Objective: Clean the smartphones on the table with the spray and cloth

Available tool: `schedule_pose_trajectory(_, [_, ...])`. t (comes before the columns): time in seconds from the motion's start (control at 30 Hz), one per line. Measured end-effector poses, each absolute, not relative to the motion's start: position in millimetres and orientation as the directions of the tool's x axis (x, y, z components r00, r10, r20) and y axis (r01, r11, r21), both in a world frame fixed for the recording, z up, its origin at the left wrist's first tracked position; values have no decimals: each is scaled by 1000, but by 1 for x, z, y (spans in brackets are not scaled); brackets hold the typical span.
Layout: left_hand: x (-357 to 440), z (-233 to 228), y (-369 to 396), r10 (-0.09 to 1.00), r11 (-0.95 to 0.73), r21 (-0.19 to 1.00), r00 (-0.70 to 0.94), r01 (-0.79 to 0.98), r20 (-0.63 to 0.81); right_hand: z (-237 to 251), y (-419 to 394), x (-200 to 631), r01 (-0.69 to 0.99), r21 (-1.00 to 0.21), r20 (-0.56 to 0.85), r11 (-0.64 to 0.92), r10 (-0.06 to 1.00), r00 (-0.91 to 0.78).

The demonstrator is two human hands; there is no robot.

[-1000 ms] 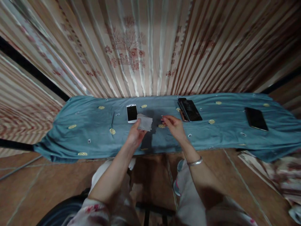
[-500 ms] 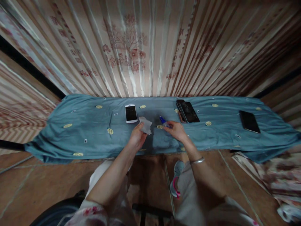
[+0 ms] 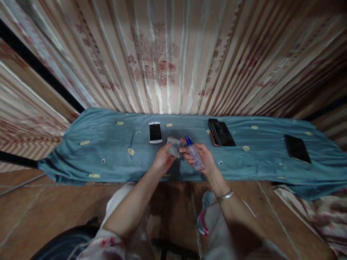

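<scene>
Head view: both forearms reach forward from the near edge and meet over the middle of the table. The left hand (image 3: 162,160) is pinched closed on a small grey cloth (image 3: 173,147), holding it up just beside the other hand. The right hand (image 3: 204,159) is wrapped around a clear spray bottle (image 3: 194,153), tilted so that its blue cap points left and far, toward the cloth. A metal bangle (image 3: 225,196) sits on the right wrist.

The table is covered by a blue-green sheet (image 3: 108,159) dotted with small yellow rounds. A white phone (image 3: 155,132) lies face up just far-left of the cloth. Two dark phones (image 3: 221,133) lie stacked to the right of the hands, and another dark phone (image 3: 297,148) lies well apart at the far right. A striped, shiny curtain (image 3: 173,61) with a red flower print hangs behind the table. The floor (image 3: 40,213) is brown tile.

The bottle is small, see-through, with a narrow blue nozzle top. The cloth is crumpled and pale grey.
</scene>
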State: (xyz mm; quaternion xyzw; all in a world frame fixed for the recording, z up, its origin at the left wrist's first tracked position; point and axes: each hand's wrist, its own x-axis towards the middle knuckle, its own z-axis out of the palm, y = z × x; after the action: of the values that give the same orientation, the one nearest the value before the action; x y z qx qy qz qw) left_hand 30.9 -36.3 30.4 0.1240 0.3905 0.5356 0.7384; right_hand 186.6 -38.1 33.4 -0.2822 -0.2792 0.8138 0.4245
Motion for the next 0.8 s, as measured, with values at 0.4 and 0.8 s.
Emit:
schedule_pose_trajectory(0.4, [33,35,-37,858,416,549,112,-726,-501,19,-45,178,374,-909,133,185,978,-162])
schedule_pose_trajectory(0.8, [41,28,-42,858,436,565,134,-700,-496,16,-43,173,667,-636,174,388,914,-366])
